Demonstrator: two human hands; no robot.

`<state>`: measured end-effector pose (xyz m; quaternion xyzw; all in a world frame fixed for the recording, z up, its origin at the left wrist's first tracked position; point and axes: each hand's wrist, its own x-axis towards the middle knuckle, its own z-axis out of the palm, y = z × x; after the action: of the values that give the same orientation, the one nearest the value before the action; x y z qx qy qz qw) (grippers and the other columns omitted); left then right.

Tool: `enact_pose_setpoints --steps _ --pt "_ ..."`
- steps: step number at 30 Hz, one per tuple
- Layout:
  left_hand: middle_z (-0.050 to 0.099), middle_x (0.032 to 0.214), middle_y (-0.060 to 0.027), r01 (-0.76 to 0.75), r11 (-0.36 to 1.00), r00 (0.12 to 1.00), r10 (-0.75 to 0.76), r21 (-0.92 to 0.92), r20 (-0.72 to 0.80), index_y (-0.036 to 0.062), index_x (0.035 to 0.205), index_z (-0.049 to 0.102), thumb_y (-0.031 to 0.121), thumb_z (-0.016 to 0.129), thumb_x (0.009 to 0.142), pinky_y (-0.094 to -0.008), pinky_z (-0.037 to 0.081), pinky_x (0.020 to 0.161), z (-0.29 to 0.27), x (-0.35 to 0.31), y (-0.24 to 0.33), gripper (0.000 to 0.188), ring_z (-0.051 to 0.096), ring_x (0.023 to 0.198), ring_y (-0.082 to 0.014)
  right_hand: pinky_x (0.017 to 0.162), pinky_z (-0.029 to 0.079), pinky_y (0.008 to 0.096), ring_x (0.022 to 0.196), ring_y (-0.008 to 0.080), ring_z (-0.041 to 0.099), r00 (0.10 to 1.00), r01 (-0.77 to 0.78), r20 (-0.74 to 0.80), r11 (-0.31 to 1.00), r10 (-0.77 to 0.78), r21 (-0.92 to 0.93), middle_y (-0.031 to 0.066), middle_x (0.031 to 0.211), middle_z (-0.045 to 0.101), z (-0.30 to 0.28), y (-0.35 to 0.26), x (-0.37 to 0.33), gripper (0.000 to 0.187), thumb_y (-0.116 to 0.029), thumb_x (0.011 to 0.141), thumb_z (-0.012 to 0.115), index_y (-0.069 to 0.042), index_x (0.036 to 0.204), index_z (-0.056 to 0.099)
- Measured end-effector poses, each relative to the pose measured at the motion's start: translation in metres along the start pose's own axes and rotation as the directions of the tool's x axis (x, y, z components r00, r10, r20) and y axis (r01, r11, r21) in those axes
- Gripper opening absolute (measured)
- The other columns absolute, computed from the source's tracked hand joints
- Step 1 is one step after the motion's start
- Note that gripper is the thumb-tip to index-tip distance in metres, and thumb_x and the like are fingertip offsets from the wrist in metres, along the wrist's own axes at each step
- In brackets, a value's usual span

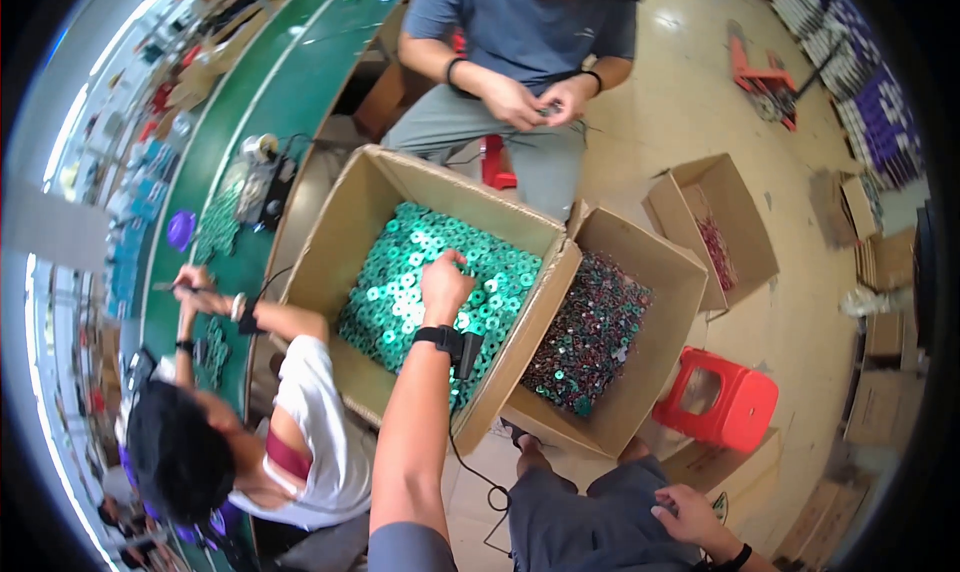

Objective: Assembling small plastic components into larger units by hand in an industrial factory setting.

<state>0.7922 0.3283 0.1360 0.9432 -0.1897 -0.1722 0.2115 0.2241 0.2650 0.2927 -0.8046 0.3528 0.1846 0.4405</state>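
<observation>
Pick discs (400,287) clear of the box (345,222) edges. Left hand (447,288): curled, grip unclear; right hand (688,517): half-curled, contents unclear.

The green rings (402,262) look smooth and glossy, throwing back bright light; they could be coated metal or plastic, though the glare makes it hard to tell which. The box (450,202) around them is matt brown cardboard, rough along its edges. The stool (740,408) is smooth, shiny plastic, the shorts (585,512) matt cloth, the floor (675,92) smooth with a soft sheen.
</observation>
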Motion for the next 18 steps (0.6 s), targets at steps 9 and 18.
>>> enact_pose_setpoints --steps 9,18 --pt "0.07 0.099 -0.0205 -0.29 0.911 0.948 0.231 0.293 0.217 0.0188 0.106 0.073 0.009 0.059 0.084 -0.0491 0.052 0.092 0.158 0.073 -0.015 0.028 0.064 0.103 -0.0398 0.077 0.056 0.0382 0.087 0.0294 0.07 0.847 -0.475 -0.176 0.863 0.501 0.169 0.0162 0.095 0.07 0.068 0.003 -0.065 0.029 -0.019 0.084 0.074 -0.001 0.105 0.066" --pt "0.071 0.112 -0.0212 -0.466 0.839 0.883 0.459 0.281 0.091 0.0007 0.131 0.059 0.029 0.063 0.093 -0.0438 0.053 0.08 0.108 0.135 -0.084 0.047 0.068 0.094 -0.0381 0.08 0.054 0.0435 0.093 0.0355 0.066 0.755 -0.51 -0.266 0.792 0.599 0.335 0.0171 0.099 0.068 0.112 0.07 -0.105 0.031 -0.028 0.091 0.065 -0.005 0.112 0.064"
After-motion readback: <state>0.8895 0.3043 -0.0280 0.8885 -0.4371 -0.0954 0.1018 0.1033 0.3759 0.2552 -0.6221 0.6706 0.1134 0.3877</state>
